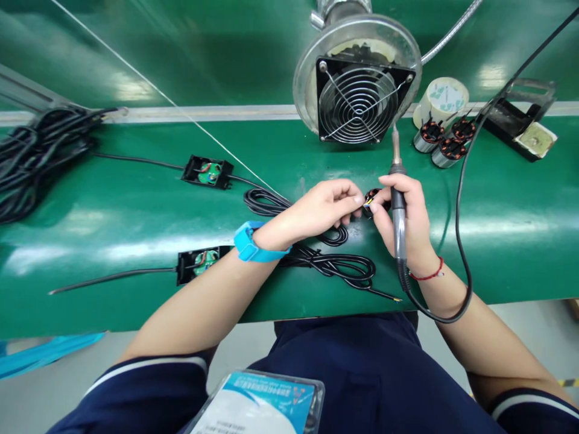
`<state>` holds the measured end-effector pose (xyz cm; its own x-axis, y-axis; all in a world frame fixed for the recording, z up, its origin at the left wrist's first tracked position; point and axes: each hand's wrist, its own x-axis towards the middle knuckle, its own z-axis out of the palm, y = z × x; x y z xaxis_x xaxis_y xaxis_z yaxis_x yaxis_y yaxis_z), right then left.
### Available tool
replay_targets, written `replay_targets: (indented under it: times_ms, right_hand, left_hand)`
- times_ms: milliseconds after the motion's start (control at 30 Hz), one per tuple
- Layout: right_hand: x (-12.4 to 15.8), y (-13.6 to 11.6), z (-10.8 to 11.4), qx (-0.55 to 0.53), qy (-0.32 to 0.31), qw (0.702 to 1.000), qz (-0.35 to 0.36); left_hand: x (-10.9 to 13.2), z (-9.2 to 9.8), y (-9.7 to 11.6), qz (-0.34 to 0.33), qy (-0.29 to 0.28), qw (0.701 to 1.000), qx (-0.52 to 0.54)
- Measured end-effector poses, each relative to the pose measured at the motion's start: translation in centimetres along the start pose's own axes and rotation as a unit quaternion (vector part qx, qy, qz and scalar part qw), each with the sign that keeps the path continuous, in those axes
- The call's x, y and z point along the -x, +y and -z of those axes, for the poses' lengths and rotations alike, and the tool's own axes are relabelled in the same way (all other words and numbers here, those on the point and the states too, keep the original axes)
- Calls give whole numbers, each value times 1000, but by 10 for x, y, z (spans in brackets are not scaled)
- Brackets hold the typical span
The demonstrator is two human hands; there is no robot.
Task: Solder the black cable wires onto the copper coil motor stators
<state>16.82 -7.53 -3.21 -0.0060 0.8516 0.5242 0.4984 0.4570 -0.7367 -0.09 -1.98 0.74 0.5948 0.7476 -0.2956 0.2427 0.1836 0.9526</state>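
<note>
My right hand (416, 223) is closed around a soldering iron (398, 226), whose tip points away from me toward the fan guard. Its thumb and a finger also reach the thin coloured wires (368, 204) in front of a small round wound motor coil (371, 194). From the other side, my left hand (323, 208) pinches those wires at their ends. The coil is partly hidden by my fingers. Beneath my left forearm lie looped black cables (348, 265), one ending in bare coloured leads.
A fume extractor fan (357, 102) stands at the back. Several wound coils (447, 150), a tape roll (441, 99) and an iron stand with sponge (536, 141) are at right. Open black boxes with circuit boards (208, 173) and a cable bundle (40, 157) lie left. The iron's cord loops over my right forearm.
</note>
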Motion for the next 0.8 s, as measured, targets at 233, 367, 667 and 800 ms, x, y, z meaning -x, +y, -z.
replay_targets:
  times_ms: [233, 367, 667, 800]
  right_hand:
    - [1, 2, 3, -13, -39, 999, -19]
    - [-1, 4, 7, 9, -60, 998, -18]
    - [-6, 1, 21, 76, -111, 991, 28]
    - [-5, 3, 18, 51, -128, 989, 51]
  left_hand:
    - [-2, 0, 3, 84, 19, 994, 70]
    - [-4, 0, 0, 75, 29, 993, 84]
    - [-4, -3, 6, 93, 36, 992, 79]
    - [-4, -4, 9, 95, 49, 991, 82]
